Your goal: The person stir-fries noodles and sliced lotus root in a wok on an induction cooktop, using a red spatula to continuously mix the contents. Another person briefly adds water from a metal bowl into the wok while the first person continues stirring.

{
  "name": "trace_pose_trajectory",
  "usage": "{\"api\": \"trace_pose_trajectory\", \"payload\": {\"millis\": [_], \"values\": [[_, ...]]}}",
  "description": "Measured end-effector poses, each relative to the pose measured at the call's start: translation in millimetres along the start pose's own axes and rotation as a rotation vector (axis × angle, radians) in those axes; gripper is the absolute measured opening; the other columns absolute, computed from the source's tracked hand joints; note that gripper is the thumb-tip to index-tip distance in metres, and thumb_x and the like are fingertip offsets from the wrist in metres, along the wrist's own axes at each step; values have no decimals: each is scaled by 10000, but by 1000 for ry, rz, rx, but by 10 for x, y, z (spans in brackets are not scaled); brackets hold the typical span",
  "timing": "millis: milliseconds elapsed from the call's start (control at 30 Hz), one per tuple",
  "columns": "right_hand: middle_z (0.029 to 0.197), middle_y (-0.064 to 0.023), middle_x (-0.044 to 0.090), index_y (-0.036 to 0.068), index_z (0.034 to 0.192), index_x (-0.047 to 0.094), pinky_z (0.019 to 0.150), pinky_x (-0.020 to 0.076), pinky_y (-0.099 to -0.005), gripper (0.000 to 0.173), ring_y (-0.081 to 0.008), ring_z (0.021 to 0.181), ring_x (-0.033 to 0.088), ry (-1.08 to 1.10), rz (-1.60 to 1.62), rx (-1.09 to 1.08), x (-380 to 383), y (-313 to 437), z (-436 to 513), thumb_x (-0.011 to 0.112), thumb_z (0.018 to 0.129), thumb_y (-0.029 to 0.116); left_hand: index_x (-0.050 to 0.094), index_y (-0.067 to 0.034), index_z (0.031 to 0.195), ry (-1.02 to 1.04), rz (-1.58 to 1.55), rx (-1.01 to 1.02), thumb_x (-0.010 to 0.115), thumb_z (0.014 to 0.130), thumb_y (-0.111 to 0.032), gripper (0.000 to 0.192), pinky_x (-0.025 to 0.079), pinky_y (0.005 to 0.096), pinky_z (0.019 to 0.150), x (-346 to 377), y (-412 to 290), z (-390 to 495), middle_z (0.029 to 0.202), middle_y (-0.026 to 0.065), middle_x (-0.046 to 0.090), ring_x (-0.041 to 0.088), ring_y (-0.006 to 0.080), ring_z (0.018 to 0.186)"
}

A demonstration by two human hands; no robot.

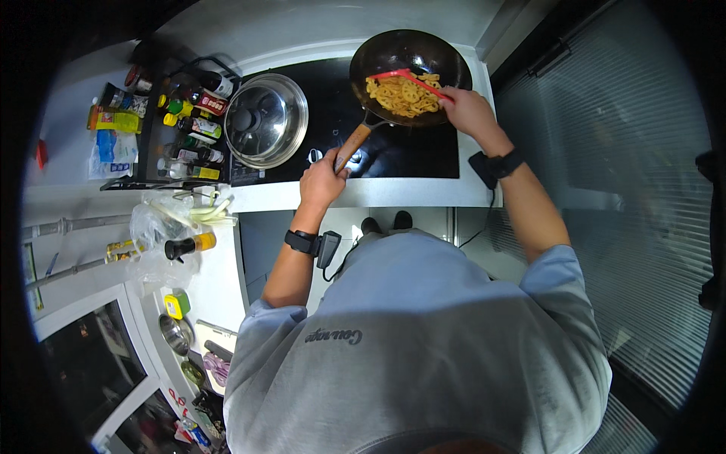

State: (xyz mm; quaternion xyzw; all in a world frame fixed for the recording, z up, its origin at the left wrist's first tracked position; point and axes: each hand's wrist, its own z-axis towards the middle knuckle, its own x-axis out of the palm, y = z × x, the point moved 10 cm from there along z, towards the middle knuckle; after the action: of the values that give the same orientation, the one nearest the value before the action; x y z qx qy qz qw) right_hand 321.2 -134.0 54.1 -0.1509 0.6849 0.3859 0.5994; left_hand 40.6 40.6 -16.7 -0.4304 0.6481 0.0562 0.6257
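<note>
A dark wok (448, 62) sits on the right part of the black cooktop (408, 156), its wooden handle (354, 146) pointing down and left. My left hand (322, 180) is closed around the end of that handle. Inside the wok lie browned lotus root slices (404, 96). My right hand (468, 111) grips a red spatula (422, 84) over the wok's right rim, and the spatula's head rests at the upper edge of the slices. A pan with a glass lid (265, 120) stands at the left of the cooktop.
Left of the lidded pan, a black rack (148, 142) holds several sauce bottles. An oil spray bottle (204, 242), plastic bag (161, 221) and scallions (212, 211) lie on the left counter. Lower down are a steel bowl (174, 335) and sliced red onion (216, 369). A ribbed glass panel (635, 187) stands at right.
</note>
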Motion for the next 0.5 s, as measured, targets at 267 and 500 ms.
{"api": "trace_pose_trajectory", "payload": {"millis": [267, 500], "values": [[907, -158, 745, 129, 1138, 762, 792, 569, -446, 249, -354, 820, 711, -88, -146, -101, -1244, -202, -349, 615, 974, 245, 582, -170, 1319, 9, 113, -52, 752, 850, -365, 536, 553, 503, 851, 8, -66, 26, 1045, 190, 736, 695, 418, 982], [927, -143, 749, 123, 1117, 747, 809, 564, -461, 292, -347, 868, 713, 24, -420, -90, -1241, -221, -219, 548, 1013, 309, 540, -150, 1354, 75, 168, 8, 756, 858, -396, 594, 545, 511, 844, 84, -181, 217, 1040, 213, 722, 688, 424, 979]]}}
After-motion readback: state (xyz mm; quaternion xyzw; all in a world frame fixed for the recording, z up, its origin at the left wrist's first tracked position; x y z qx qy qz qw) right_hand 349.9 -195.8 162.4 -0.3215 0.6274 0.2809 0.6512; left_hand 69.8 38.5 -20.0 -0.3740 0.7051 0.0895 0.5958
